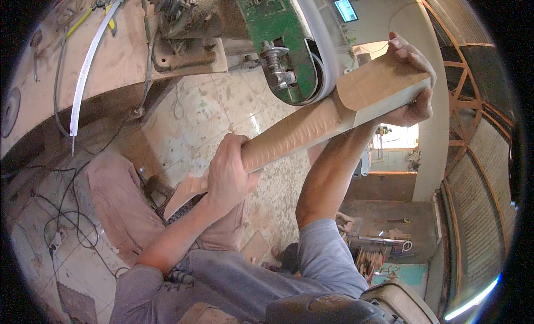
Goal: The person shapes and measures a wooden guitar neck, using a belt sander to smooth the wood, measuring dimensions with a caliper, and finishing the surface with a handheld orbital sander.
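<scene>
A long, shaped piece of pale wood (295, 137) slants across the middle, with a broad flat block at its upper right end and a ridged, scalloped stretch along its body. My left hand (227, 169) is wrapped around its narrower lower part. At the broad end, my right hand (414, 84) grips the block, fingers over the far edge and thumb underneath. Just above the wood hangs the rounded end of a green belt sander (295, 62) with a spring tensioner. Its pale belt is at or very close to the wood; contact is hard to tell.
On the left stands a dusty workbench (33, 112) holding a metal ruler (92, 68) and yellow-handled pliers (83, 20). Black cables (72, 212) tangle on the tiled floor. A lit screen (346, 10) is at the back, and clamps and wood pieces (370, 263) lie at right.
</scene>
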Available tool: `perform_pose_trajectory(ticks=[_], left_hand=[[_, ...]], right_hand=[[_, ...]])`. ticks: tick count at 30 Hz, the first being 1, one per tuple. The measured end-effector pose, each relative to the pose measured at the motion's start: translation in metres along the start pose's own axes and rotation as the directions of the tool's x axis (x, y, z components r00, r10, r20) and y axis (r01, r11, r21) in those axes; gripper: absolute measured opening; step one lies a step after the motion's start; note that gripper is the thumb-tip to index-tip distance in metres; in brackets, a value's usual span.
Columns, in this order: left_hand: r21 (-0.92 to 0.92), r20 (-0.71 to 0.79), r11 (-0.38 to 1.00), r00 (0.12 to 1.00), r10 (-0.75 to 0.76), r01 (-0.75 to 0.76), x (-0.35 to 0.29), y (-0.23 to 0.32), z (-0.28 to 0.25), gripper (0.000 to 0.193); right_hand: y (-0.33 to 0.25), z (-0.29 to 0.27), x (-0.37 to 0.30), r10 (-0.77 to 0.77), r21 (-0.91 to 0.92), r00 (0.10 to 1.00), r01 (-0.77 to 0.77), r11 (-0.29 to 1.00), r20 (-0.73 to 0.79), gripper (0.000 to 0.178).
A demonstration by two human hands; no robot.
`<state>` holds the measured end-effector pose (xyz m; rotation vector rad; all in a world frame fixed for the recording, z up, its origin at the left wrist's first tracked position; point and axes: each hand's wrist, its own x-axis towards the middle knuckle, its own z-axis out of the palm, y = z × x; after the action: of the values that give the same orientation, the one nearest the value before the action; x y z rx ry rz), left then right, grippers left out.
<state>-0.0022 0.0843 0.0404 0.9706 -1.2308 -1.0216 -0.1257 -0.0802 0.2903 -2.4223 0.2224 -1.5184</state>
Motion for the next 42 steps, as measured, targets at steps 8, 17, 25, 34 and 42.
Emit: perform_pose_trajectory(ticks=[8, 17, 25, 34, 42], left_hand=[[-0.020, -0.024, 1.000, 0.999, 0.023, -0.023, 0.012, -0.009, 0.001, 0.036], [-0.040, -0.024, 0.999, 0.999, 0.032, -0.033, 0.017, -0.012, -0.002, 0.033], [-0.052, 0.025, 0.999, 1.000, -0.003, 0.004, 0.020, -0.011, -0.004, 0.033], [-0.053, 0.041, 0.999, 0.999, 0.009, -0.007, 0.024, -0.014, -0.004, 0.032], [-0.069, 0.091, 0.997, 0.996, -0.022, 0.028, 0.026, -0.014, -0.005, 0.030]], right_hand=[[-0.002, 0.007, 0.002, -0.081, -0.274, 0.996, 0.068, 0.959, -0.034, 0.051], [-0.003, 0.023, 0.002, -0.134, -0.351, 0.983, 0.083, 0.933, -0.124, 0.049], [0.000, 0.018, -0.002, -0.220, -0.420, 0.972, 0.164, 0.892, -0.087, 0.039], [0.003, 0.014, -0.003, -0.264, -0.536, 0.965, 0.225, 0.813, 0.004, 0.032], [0.003, 0.019, -0.004, -0.289, -0.572, 0.957, 0.216, 0.791, -0.039, 0.029]])
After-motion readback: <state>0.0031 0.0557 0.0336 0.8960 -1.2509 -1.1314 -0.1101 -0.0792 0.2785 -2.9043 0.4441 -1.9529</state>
